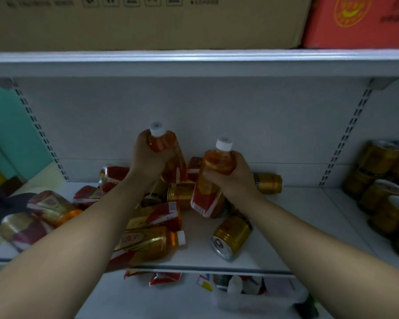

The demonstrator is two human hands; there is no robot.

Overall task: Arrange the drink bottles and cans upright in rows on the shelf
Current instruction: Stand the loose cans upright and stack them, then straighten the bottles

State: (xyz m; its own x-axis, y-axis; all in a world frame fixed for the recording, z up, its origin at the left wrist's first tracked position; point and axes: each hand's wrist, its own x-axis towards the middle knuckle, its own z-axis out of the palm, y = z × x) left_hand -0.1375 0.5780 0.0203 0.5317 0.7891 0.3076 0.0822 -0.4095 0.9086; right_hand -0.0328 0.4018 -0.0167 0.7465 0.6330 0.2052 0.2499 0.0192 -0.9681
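Observation:
My left hand (148,157) grips the shoulder of an amber bottle (171,155) with a white cap, held upright near the shelf's back wall. My right hand (230,176) holds a second amber bottle (211,180) with a red and gold label, tilted slightly and lifted above the pile. Below them, several bottles and gold cans lie on their sides on the white shelf (297,226): a bottle (148,244) at the front, a gold can (232,237) beside it, another can (268,183) behind my right wrist.
Upright gold cans (385,187) are grouped on the shelf section to the right. More toppled bottles (48,207) lie at the left end. A cardboard box (148,19) and a red box (359,19) sit on the shelf above. Packets lie on the shelf below.

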